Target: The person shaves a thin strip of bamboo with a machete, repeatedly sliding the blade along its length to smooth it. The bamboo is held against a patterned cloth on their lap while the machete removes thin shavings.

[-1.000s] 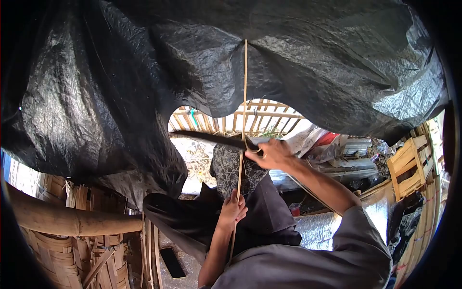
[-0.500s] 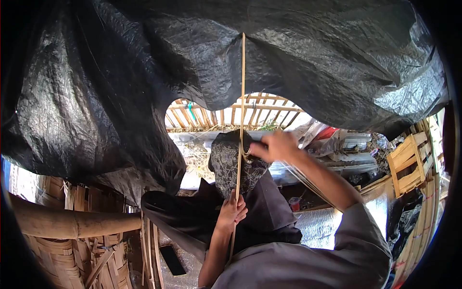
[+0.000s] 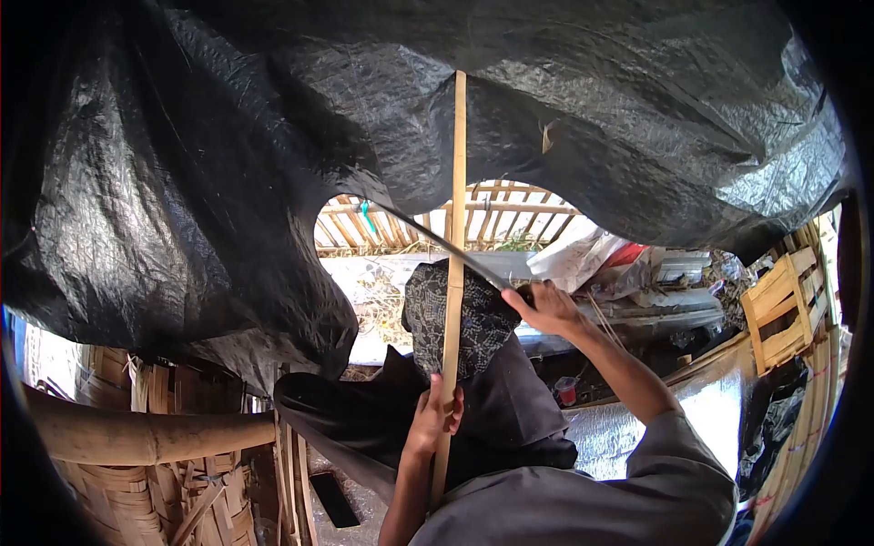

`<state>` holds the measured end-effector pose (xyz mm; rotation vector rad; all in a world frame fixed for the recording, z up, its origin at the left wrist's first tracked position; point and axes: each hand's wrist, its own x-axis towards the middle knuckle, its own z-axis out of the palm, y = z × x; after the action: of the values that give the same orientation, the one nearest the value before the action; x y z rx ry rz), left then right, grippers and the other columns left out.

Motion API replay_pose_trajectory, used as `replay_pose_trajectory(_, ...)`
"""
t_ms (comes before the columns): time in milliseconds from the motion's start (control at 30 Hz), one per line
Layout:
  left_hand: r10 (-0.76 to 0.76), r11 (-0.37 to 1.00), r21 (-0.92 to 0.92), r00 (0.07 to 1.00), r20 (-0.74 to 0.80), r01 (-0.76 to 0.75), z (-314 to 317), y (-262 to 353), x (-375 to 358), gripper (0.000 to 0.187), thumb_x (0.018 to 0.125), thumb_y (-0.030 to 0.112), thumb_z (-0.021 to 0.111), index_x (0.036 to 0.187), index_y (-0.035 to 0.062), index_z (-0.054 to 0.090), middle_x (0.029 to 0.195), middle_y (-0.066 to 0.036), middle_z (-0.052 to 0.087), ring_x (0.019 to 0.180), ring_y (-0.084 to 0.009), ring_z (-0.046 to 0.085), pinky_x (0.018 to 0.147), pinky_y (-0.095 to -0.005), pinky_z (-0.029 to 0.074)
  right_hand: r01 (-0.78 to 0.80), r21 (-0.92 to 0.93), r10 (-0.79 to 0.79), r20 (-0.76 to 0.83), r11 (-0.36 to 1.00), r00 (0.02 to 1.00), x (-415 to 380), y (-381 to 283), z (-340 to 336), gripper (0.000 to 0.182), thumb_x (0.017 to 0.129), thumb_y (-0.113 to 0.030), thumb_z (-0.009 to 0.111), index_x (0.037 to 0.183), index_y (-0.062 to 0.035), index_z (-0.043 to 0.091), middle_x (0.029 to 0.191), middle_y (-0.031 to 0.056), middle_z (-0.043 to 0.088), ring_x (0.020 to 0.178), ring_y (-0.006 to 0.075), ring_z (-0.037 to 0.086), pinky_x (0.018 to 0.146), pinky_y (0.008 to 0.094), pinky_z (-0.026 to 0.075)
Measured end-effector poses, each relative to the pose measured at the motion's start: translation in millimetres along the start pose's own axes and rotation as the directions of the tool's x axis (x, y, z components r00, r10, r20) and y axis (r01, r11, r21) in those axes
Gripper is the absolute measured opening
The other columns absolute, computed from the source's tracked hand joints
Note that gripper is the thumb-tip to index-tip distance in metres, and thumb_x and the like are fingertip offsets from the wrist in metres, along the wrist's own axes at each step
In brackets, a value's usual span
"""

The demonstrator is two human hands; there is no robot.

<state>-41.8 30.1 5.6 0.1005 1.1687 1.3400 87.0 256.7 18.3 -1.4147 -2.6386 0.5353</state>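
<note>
A long pale bamboo strip (image 3: 458, 200) runs upright through the middle of the view, its broad face showing. My left hand (image 3: 434, 419) is closed around its lower part. My right hand (image 3: 543, 308) grips a long knife (image 3: 437, 241), whose dark blade slants up to the left across the strip. Under the strip, a dark patterned cloth (image 3: 482, 328) lies over my knee. A small chip (image 3: 547, 136) appears at the upper right of the strip, against the black sheet.
Black plastic sheeting (image 3: 637, 118) hangs across the top and left. A thick bamboo pole (image 3: 155, 437) and a phone (image 3: 334, 500) are at lower left. At right are a red cup (image 3: 566, 391), a wooden crate (image 3: 778, 309) and bundled strips (image 3: 801, 428).
The strip has turned from its narrow edge to its broad face. My right hand has moved slightly right and down, and the knife blade now shows clearly across the strip. The small chip has appeared.
</note>
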Motion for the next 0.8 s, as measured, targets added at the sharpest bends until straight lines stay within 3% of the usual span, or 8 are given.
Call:
replay_pose_trajectory(33, -0.006, 1.0, 0.001, 1.0, -0.006, 0.006, 0.5, 0.2, 0.9, 0.049, 0.093, 0.049, 0.036, 0.075, 0.0049, 0.049, 0.05, 0.0, 0.041, 0.035, -0.0067, 0.037, 0.033, -0.0193, 0.029, 0.132, 0.014, -0.132, 0.026, 0.991, 0.991, -7.7, 2.5, -0.3, 0.072, 0.08, -0.064, 0.045, 0.08, 0.0061, 0.059, 0.074, 0.0233, 0.061, 0.077, 0.037, 0.06, 0.076, 0.0413, 0.048)
replay_pose_trajectory(100, 0.177, 0.949, 0.261, 0.984, 0.031, -0.179, 0.2, 0.0, 1.2, 0.051, 0.093, 0.048, 0.037, 0.082, 0.0009, 0.052, 0.054, -0.003, 0.049, 0.039, -0.0078, 0.044, 0.036, -0.0204, 0.034, 0.06, -0.039, -0.059, 0.027, 0.997, 0.998, -23.5, -5.2, -0.5, 0.068, 0.079, -0.065, 0.046, 0.083, 0.0018, 0.061, 0.074, 0.0235, 0.061, 0.077, 0.0373, 0.061, 0.077, 0.0414, 0.047)
replay_pose_trajectory(233, 0.235, 0.926, 0.297, 0.971, 0.035, -0.235, -0.2, -0.7, 2.9, 0.05, 0.093, 0.047, 0.038, 0.081, 0.0006, 0.052, 0.054, -0.004, 0.05, 0.04, -0.0082, 0.046, 0.037, -0.0214, 0.037, 0.046, -0.031, -0.036, 0.249, 0.998, 0.968, -28.5, -36.8, -24.6, 0.063, 0.077, -0.065, 0.048, 0.094, -0.0061, 0.065, 0.087, 0.0274, 0.06, 0.09, 0.0394, 0.058, 0.082, 0.0463, 0.044)
replay_pose_trajectory(333, 0.194, 0.939, 0.277, 0.979, 0.068, -0.205, -3.1, 7.1, 5.3, 0.051, 0.093, 0.047, 0.037, 0.081, 0.0003, 0.052, 0.055, -0.005, 0.052, 0.041, -0.0085, 0.047, 0.038, -0.0205, 0.037, 0.29, -0.109, -0.265, 0.202, 0.951, 0.943, -22.8, -44.7, -22.8, 0.064, 0.074, -0.069, 0.049, 0.093, -0.0105, 0.066, 0.073, 0.0221, 0.062, 0.078, 0.0339, 0.063, 0.072, 0.0441, 0.047)
replay_pose_trajectory(500, 0.065, 0.981, 0.179, 0.996, 0.064, -0.076, -12.0, 9.8, 13.9, 0.057, 0.094, 0.049, 0.031, 0.085, -0.0019, 0.055, 0.058, -0.008, 0.055, 0.047, -0.0134, 0.053, 0.044, -0.0253, 0.043, 0.449, -0.219, -0.407, 0.208, 0.866, 0.889, -4.3, -61.3, -25.9, 0.064, 0.072, -0.07, 0.05, 0.083, -0.01, 0.067, 0.061, 0.0183, 0.06, 0.059, 0.0311, 0.063, 0.06, 0.0409, 0.049)
replay_pose_trajectory(633, 0.192, 0.978, 0.1, 0.979, -0.073, -0.184, -17.5, 9.6, 26.2, 0.059, 0.093, 0.052, 0.031, 0.098, -0.0018, 0.054, 0.072, -0.014, 0.06, 0.052, -0.0179, 0.057, 0.051, -0.0287, 0.048, 0.523, -0.23, -0.508, 0.126, 0.821, 0.852, 0.7, -63.8, -19.4, 0.062, 0.072, -0.069, 0.051, 0.073, -0.0088, 0.066, 0.056, 0.017, 0.058, 0.057, 0.0304, 0.062, 0.055, 0.0396, 0.05)
replay_pose_trajectory(733, 0.103, 0.906, -0.401, 0.989, -0.103, -0.136, -22.7, 1.8, 30.7, 0.058, 0.091, 0.05, 0.038, 0.127, 0.0042, 0.032, 0.107, -0.023, 0.052, 0.07, -0.0238, 0.061, 0.061, -0.0322, 0.05, 0.499, -0.231, -0.479, 0.138, 0.835, 0.867, -2.1, -65.1, -16.7, 0.061, 0.072, -0.068, 0.052, 0.074, -0.0081, 0.066, 0.055, 0.0163, 0.058, 0.057, 0.0309, 0.062, 0.054, 0.0402, 0.05)
replay_pose_trajectory(800, 0.111, 0.906, -0.395, 0.985, -0.129, -0.154, -29.9, -5.6, 29.2, 0.057, 0.091, 0.047, 0.042, 0.127, 0.0037, 0.032, 0.103, -0.021, 0.054, 0.071, -0.0223, 0.061, 0.062, -0.0309, 0.05, 0.471, -0.207, -0.46, 0.104, 0.857, 0.882, -3.5, -64.1, -14.9, 0.059, 0.073, -0.065, 0.053, 0.075, -0.0078, 0.065, 0.055, 0.0157, 0.058, 0.056, 0.0317, 0.061, 0.054, 0.04, 0.05)
